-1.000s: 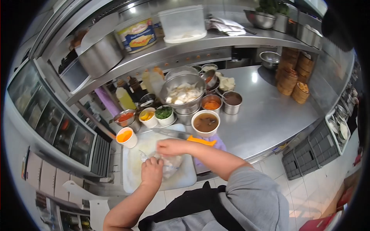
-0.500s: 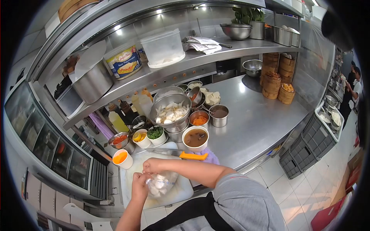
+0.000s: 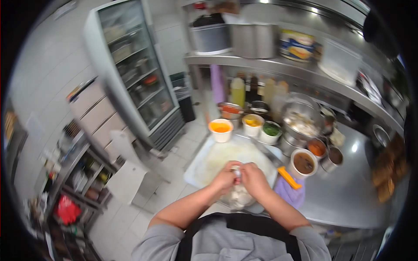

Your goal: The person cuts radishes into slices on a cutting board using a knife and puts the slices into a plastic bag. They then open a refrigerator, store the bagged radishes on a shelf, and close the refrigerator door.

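Note:
My left hand and my right hand are close together in front of me, fingers closed on the gathered top of a clear plastic bag. White pieces show through the bag, which hangs below my fingers at the near edge of the white cutting board. The exact grip of the fingertips is blurred. A knife with a yellow-orange handle lies at the board's right side, its blade over the board. Beside the handle is a purple cloth.
Behind the board stand an orange-filled cup, a tub of chopped greens, a tub of brown liquid and a steel colander of white pieces. A glass-door fridge and a white chair are to the left.
My view has swung left, bringing the fridge and chair further in. Both hands stay at the bag's top, now with both forearms reaching in from below.

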Available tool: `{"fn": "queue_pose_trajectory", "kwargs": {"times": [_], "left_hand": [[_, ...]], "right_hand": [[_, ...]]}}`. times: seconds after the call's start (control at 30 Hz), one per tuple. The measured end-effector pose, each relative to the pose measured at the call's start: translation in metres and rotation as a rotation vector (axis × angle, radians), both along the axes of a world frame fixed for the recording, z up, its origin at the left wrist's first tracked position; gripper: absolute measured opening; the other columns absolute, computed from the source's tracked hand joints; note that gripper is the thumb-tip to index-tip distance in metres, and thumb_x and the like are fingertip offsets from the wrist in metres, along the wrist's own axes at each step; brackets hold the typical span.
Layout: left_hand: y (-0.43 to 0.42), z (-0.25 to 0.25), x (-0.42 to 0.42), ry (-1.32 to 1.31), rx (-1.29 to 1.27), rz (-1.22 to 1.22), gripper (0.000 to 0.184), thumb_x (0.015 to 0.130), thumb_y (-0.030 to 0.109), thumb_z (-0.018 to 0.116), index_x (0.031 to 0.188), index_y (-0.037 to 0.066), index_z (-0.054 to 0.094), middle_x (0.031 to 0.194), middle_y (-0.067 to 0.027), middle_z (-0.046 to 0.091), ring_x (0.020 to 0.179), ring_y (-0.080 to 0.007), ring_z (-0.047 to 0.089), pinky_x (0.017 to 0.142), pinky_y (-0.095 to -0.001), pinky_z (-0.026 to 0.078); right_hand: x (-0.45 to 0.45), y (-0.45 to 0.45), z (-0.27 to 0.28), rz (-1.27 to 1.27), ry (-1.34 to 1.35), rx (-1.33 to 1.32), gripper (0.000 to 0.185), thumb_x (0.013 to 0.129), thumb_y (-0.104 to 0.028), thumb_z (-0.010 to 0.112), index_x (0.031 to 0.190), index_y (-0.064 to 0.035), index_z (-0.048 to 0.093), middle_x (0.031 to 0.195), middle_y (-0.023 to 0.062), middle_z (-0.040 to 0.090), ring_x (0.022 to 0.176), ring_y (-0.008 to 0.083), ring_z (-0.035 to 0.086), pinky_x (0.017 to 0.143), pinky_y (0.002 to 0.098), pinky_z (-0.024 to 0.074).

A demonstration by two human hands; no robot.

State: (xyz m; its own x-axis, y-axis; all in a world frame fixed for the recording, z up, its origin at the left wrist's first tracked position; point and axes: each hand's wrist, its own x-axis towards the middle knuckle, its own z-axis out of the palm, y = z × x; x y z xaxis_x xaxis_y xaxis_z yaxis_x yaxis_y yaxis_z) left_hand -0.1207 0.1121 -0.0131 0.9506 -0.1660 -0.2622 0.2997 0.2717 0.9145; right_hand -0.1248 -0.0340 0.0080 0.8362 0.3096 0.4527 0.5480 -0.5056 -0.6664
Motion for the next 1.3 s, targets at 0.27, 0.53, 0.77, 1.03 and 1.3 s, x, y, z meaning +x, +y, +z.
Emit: {"fn": "queue_pose_trajectory", "kwargs": {"times": [0.27, 0.53, 0.77, 1.03, 1.3], "left_hand": [[-0.012, 0.001, -0.014, -0.029, -0.083, 0.045, 0.026, 0.095, 0.002, 0.041, 0.118, 0.001, 0.053, 0.106, -0.0087, 0.059, 0.093, -0.0165, 0.061, 0.083, -0.0296, 0.051], [-0.002, -0.009, -0.019, -0.144, 0.038, -0.036, 0.023, 0.094, 0.009, 0.053, 0.116, 0.003, 0.057, 0.104, -0.0060, 0.061, 0.090, -0.0115, 0.059, 0.079, -0.0255, 0.050], [0.009, -0.031, -0.005, -0.526, 0.523, -0.116, 0.014, 0.091, 0.009, 0.057, 0.103, 0.002, 0.058, 0.097, -0.0074, 0.056, 0.075, -0.0105, 0.059, 0.064, -0.0226, 0.049], [0.006, -0.009, -0.015, -0.447, 0.415, -0.195, 0.012, 0.092, 0.013, 0.057, 0.092, 0.002, 0.058, 0.096, -0.0074, 0.047, 0.061, -0.0114, 0.056, 0.059, -0.0250, 0.048], [0.015, -0.007, -0.007, -0.262, 0.182, -0.329, 0.019, 0.092, 0.024, 0.061, 0.085, 0.006, 0.063, 0.080, -0.0004, 0.055, 0.074, -0.0073, 0.052, 0.069, -0.0221, 0.043]], "right_hand": [[-0.014, 0.012, -0.014, 0.031, 0.042, 0.303, 0.022, 0.071, 0.004, 0.061, 0.093, -0.0010, 0.059, 0.110, 0.0156, 0.045, 0.097, 0.0263, 0.053, 0.076, 0.0325, 0.0510], [-0.019, 0.014, -0.015, -0.086, -0.041, 0.230, 0.037, 0.066, 0.007, 0.055, 0.101, -0.0012, 0.047, 0.109, 0.0190, 0.041, 0.098, 0.0338, 0.049, 0.078, 0.0394, 0.0465], [-0.019, 0.011, -0.027, -0.109, -0.006, 0.286, 0.042, 0.063, 0.010, 0.054, 0.101, -0.0025, 0.043, 0.105, 0.0173, 0.039, 0.094, 0.0322, 0.047, 0.078, 0.0371, 0.0440], [-0.021, 0.002, -0.028, -0.079, 0.044, 0.310, 0.039, 0.068, 0.012, 0.052, 0.103, -0.0026, 0.044, 0.111, 0.0156, 0.037, 0.094, 0.0251, 0.046, 0.069, 0.0311, 0.0464], [-0.016, -0.007, -0.042, -0.078, -0.092, 0.222, 0.024, 0.074, 0.006, 0.060, 0.095, 0.0005, 0.048, 0.106, 0.0214, 0.044, 0.093, 0.0334, 0.051, 0.074, 0.0368, 0.0480]]}}
